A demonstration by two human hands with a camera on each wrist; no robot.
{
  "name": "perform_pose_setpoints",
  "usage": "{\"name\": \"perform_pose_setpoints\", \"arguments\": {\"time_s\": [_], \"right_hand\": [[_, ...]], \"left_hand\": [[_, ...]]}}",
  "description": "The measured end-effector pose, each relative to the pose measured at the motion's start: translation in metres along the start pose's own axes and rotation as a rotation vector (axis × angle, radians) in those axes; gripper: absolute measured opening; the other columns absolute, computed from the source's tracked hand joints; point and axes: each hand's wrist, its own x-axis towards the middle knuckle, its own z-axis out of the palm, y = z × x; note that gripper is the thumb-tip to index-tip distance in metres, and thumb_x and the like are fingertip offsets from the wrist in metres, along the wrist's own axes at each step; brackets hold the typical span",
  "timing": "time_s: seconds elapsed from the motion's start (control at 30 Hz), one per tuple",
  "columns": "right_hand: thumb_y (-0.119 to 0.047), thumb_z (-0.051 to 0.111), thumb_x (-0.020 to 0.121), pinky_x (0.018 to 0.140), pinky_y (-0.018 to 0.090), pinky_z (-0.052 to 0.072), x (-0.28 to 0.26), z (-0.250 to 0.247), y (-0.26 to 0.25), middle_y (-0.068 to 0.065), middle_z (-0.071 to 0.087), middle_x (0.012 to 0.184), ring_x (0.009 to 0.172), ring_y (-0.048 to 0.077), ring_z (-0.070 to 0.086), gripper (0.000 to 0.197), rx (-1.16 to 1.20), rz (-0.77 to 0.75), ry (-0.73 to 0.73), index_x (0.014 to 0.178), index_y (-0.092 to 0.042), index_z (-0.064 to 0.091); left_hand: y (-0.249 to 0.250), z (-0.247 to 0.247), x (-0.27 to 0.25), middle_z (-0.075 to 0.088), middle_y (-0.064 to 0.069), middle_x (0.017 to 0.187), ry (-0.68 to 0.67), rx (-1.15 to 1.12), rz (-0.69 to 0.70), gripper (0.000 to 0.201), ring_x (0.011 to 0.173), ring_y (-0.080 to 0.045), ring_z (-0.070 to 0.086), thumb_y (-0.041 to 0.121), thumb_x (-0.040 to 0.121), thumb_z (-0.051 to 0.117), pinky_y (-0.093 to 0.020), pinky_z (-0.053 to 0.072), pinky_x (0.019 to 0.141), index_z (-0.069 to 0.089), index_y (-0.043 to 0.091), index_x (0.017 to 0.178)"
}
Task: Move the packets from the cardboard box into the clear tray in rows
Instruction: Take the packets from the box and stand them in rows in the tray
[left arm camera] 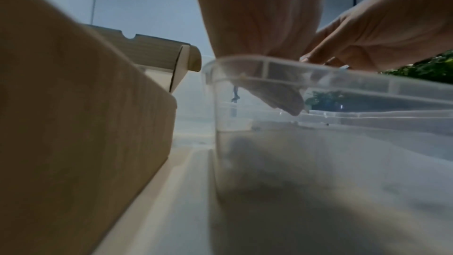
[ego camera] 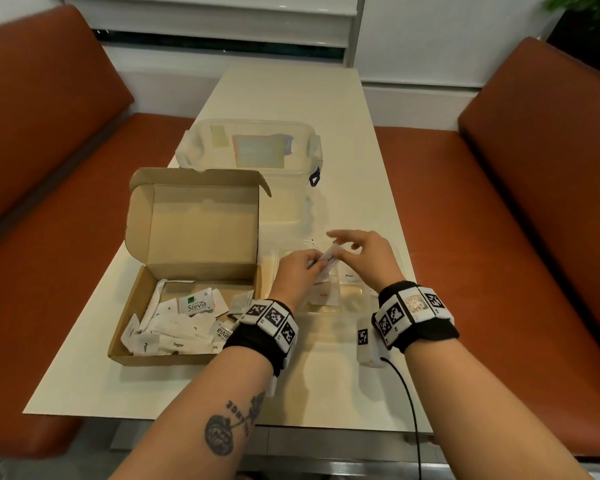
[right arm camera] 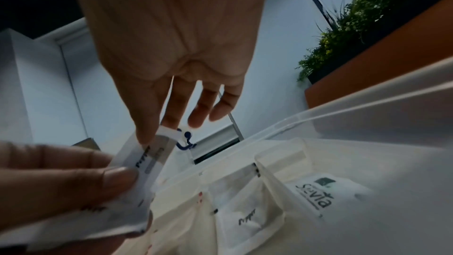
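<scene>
In the head view, the cardboard box (ego camera: 187, 271) lies at centre left with its lid propped back, presumably so that its contents can be reached from above. Loose white packets (ego camera: 174, 327) lie heaped in its lower half, overlapping at odd angles; one reads "Stevia", others "Sugar" and "Pepper". Just right of the box, at frame centre, the left hand (ego camera: 297, 271) grips a small bundle of packets, its fingers curled round them, seemingly as a supply from which one is drawn at a time. Further right, the right hand (ego camera: 368, 252) pinches the top end of a single pepper packet (ego camera: 329, 259) between thumb and forefinger, the other fingers spread loosely; the right wrist view shows the same pinch (right arm camera: 157, 143). Both hands meet over the clear tray (ego camera: 400, 258), which stands beside the box near the table's right edge. Within the tray, a pepper packet (right arm camera: 247, 218) and a Stevia packet (right arm camera: 326, 195) lie flat in separate walled compartments. Judged from the full box, most of the task remains. A large clear bin (ego camera: 250, 147) stands behind at upper centre.
</scene>
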Motion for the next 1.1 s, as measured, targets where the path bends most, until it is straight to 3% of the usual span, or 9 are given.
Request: {"name": "perform_pose_setpoints", "arguments": {"time_s": [0.13, 0.2, 0.3, 0.47, 0.57, 0.67, 0.77, 0.97, 1.1], "right_hand": [[-0.012, 0.068, 0.082, 0.06, 0.006, 0.04, -0.001, 0.0, 0.004, -0.001, 0.066, 0.076, 0.072, 0.01, 0.056, 0.007, 0.023, 0.055, -0.045, 0.086, -0.016, 0.072], [-0.008, 0.069, 0.079, 0.065, 0.019, 0.047, -0.003, -0.001, 0.007, 0.006, 0.068, 0.075, 0.072, 0.014, 0.06, 0.005, 0.078, 0.106, -0.03, 0.082, -0.013, 0.069], [-0.004, 0.07, 0.077, 0.067, 0.026, 0.046, -0.005, -0.006, 0.02, 0.014, 0.068, 0.075, 0.073, 0.021, 0.063, 0.012, 0.075, 0.184, 0.072, 0.084, -0.012, 0.065], [-0.016, 0.065, 0.084, 0.076, 0.035, 0.051, -0.01, -0.004, 0.038, 0.007, 0.07, 0.075, 0.079, 0.023, 0.066, 0.003, -0.072, 0.259, 0.087, 0.081, -0.016, 0.067], [-0.019, 0.065, 0.084, 0.072, 0.03, 0.046, -0.012, 0.005, 0.045, 0.002, 0.07, 0.081, 0.086, 0.022, 0.062, 0.006, -0.137, 0.25, 0.086, 0.079, -0.019, 0.066], [-0.02, 0.069, 0.082, 0.076, 0.025, 0.035, -0.012, 0.015, 0.049, 0.002, 0.058, 0.097, 0.101, 0.02, 0.05, 0.004, -0.211, 0.233, 0.139, 0.082, -0.017, 0.071], [-0.022, 0.07, 0.081, 0.074, 0.025, 0.034, -0.01, 0.017, 0.051, 0.0, 0.046, 0.093, 0.102, 0.021, 0.048, 0.007, -0.242, 0.25, 0.175, 0.084, -0.017, 0.073], [-0.019, 0.062, 0.084, 0.067, 0.026, 0.034, -0.01, 0.016, 0.049, 0.001, 0.064, 0.084, 0.095, 0.021, 0.051, 0.008, -0.3, 0.232, 0.165, 0.083, -0.017, 0.07], [-0.024, 0.063, 0.086, 0.069, 0.028, 0.039, -0.01, 0.015, 0.05, 0.003, 0.062, 0.091, 0.098, 0.021, 0.048, 0.009, -0.414, 0.183, 0.137, 0.087, -0.016, 0.066]], "left_hand": [[-0.002, 0.002, -0.002, 0.062, 0.011, 0.079, 0.038, -0.025, -0.003, 0.01, 0.075, 0.003, 0.054, 0.021, 0.092, 0.061, -0.009, 0.039, 0.065, 0.071, 0.022, 0.092], [-0.002, 0.002, -0.003, 0.065, 0.006, 0.089, 0.073, -0.075, -0.008, 0.013, 0.084, -0.004, 0.057, 0.02, 0.092, 0.061, -0.015, 0.045, 0.076, 0.072, 0.019, 0.1], [-0.003, 0.002, -0.004, 0.065, 0.0, 0.105, 0.162, -0.103, -0.002, 0.018, 0.096, -0.008, 0.055, 0.02, 0.093, 0.06, -0.019, 0.042, 0.087, 0.071, 0.018, 0.107], [-0.003, 0.005, -0.005, 0.063, -0.005, 0.112, 0.248, -0.111, 0.019, 0.021, 0.098, -0.006, 0.053, 0.019, 0.094, 0.058, -0.006, 0.034, 0.082, 0.069, 0.015, 0.112], [-0.004, 0.006, -0.005, 0.063, -0.005, 0.114, 0.243, -0.105, 0.014, 0.022, 0.099, -0.006, 0.053, 0.019, 0.095, 0.057, -0.011, 0.036, 0.086, 0.069, 0.015, 0.113], [-0.005, 0.005, -0.004, 0.063, -0.005, 0.114, 0.245, -0.1, 0.012, 0.022, 0.099, -0.005, 0.053, 0.019, 0.095, 0.057, -0.012, 0.036, 0.087, 0.069, 0.016, 0.113], [-0.006, 0.006, -0.004, 0.064, -0.004, 0.114, 0.246, -0.089, 0.014, 0.022, 0.098, -0.004, 0.053, 0.02, 0.095, 0.057, -0.009, 0.035, 0.085, 0.069, 0.016, 0.113], [-0.006, 0.005, -0.004, 0.064, -0.004, 0.113, 0.237, -0.092, 0.014, 0.022, 0.099, -0.005, 0.053, 0.02, 0.095, 0.057, -0.013, 0.037, 0.088, 0.069, 0.016, 0.113], [-0.006, 0.005, -0.004, 0.064, -0.004, 0.114, 0.228, -0.101, 0.012, 0.022, 0.1, -0.007, 0.055, 0.019, 0.095, 0.057, -0.014, 0.038, 0.09, 0.068, 0.015, 0.113]]}}
